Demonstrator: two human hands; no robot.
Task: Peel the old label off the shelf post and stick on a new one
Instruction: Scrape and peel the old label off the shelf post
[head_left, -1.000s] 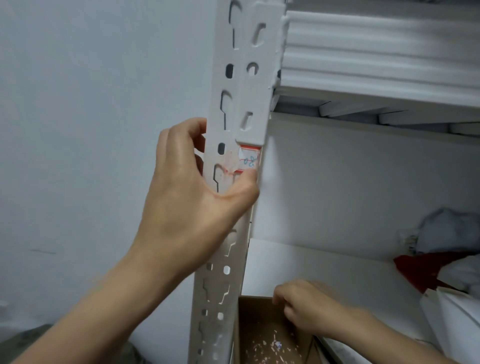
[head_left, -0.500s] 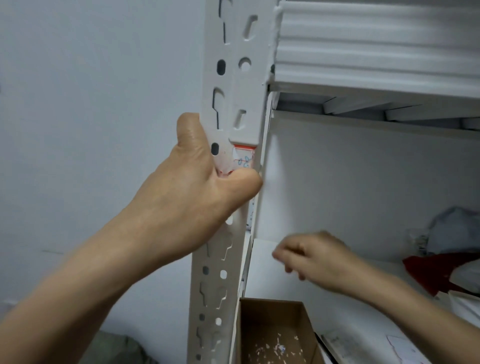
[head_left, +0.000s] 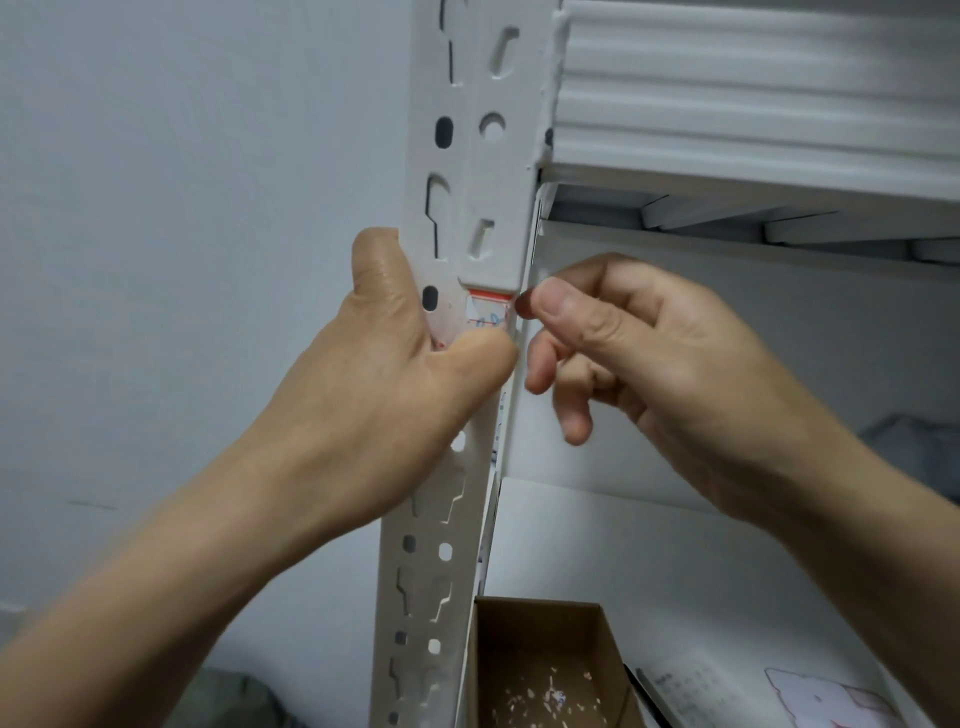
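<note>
A white slotted shelf post (head_left: 441, 519) runs up the middle of the head view. A small white label with a red border and blue writing (head_left: 487, 316) is stuck on it just under a bracket. My left hand (head_left: 400, 379) wraps the post, its thumb pressed on the label's lower part. My right hand (head_left: 628, 348) is at the post's right edge, thumb and forefinger pinched at the label's top right corner. What is between those fingertips is too small to tell.
A ribbed white shelf beam (head_left: 753, 93) crosses above. Below on the lower shelf board (head_left: 649, 551) stands an open cardboard box (head_left: 545, 670) with paper scraps, next to printed sheets (head_left: 810, 696). A grey wall (head_left: 182, 260) is at the left.
My right hand has risen from the cardboard box up to the label's right edge. My left hand has turned and gripped the post tighter, thumb over the label.
</note>
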